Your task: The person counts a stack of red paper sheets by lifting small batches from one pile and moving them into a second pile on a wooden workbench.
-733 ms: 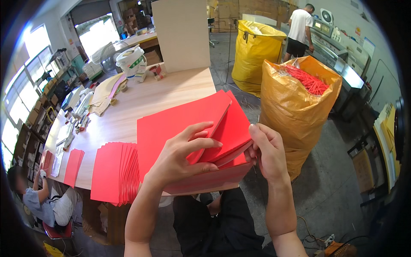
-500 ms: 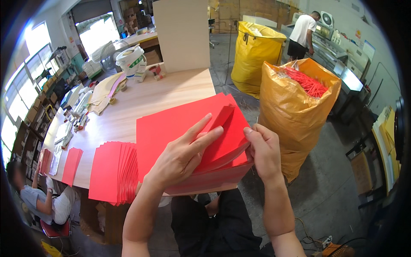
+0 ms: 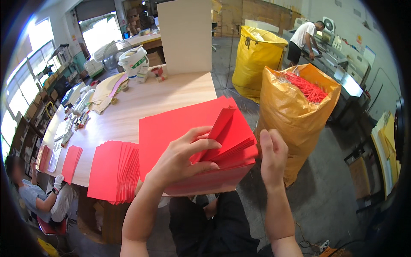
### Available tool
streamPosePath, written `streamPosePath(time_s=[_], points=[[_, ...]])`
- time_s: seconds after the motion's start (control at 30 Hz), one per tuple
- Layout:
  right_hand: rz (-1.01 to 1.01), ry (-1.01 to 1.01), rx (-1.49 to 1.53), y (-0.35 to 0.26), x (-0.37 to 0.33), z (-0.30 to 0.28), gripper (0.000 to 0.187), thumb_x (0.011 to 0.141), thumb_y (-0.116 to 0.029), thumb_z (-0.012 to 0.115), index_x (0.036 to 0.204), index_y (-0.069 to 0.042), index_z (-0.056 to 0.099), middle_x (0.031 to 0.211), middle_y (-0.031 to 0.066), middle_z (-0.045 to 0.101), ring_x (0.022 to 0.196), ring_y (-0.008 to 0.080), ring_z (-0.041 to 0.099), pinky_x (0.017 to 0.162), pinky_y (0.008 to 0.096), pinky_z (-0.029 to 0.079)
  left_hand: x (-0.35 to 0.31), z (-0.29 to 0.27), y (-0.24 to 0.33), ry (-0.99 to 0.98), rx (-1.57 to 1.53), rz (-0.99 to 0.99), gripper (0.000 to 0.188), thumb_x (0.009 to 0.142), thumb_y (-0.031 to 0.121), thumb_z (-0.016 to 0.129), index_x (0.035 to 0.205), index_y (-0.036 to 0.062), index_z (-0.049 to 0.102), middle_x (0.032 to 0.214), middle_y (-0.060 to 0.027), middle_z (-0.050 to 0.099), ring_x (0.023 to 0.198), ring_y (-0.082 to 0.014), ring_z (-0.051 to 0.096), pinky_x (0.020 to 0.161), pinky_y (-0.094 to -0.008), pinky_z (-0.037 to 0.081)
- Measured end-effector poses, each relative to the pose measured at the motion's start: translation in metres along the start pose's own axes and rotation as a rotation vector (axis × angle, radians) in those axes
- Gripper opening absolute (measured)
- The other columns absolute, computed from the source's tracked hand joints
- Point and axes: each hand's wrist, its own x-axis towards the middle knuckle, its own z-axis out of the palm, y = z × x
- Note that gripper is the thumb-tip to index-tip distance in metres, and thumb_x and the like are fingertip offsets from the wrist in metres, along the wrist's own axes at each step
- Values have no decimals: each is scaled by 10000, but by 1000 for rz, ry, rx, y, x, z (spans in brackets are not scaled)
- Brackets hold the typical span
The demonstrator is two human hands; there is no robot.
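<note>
A thick stack of red paper sheets lies at the table's near right corner. My left hand rests on it, thumb and fingers closed round a bunch of the top sheets. A narrow folded red flap stands up beside those fingers. At the right end, the sheet edges are lifted and fanned apart. My right hand is just off the stack's right side, with curled fingers and the thumb up; whether anything is in it is hidden.
To the left lie fanned red sheets and a smaller red pile, where a seated co-worker's gloved hand reaches. An orange sack of red scraps stands at right, a yellow sack behind it. A white bucket sits farther back.
My right hand has come away from the stack's right corner. My left fingers have closed round the top sheets, whose ends are now fanned. The co-worker's gloved hand has moved to the small pile.
</note>
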Motion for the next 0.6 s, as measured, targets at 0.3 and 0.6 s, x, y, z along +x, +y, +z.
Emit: streamPosePath(time_s=[0.3, 0.6], points=[[-493, -616, -662, 5, -24, 0, 514, 844, -172, 749, 1347, -90, 686, 1388, 227, 624, 1335, 439, 572, 1164, 523, 453, 0, 2, 8, -158, 388, 148, 639, 848, 276, 913, 1448, 234, 697, 1612, -178, 534, 1390, -404, 614, 1067, -494, 589], [-439, -566, -621, -3, -24, 3, 527, 844, -134, 751, 1359, -51, 676, 1353, 222, 665, 1367, 450, 549, 1199, 517, 438, 1, 7, 6, -153, 369, 72, 637, 964, 280, 797, 1554, 164, 586, 1637, -158, 519, 1369, -381, 626, 1028, -484, 598]])
